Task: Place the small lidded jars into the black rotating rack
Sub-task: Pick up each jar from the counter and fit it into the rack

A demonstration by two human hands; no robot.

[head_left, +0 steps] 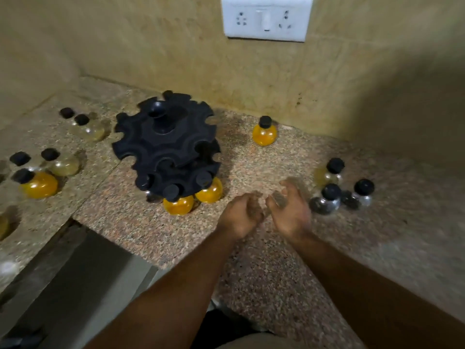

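The black rotating rack stands on the granite counter, with two tiers of notched slots. Two orange jars with black lids hang in its lower tier at the front, and a dark jar sits left of them. A lone orange jar stands near the wall. On the right stand several jars, pale and dark. On the left, more jars stand loose. My left hand and my right hand hover close together, blurred, in front of the rack, both holding nothing.
A white wall socket plate is on the tiled wall. The counter steps down at the lower left to a grey surface. A raised counter slab carries the left jars.
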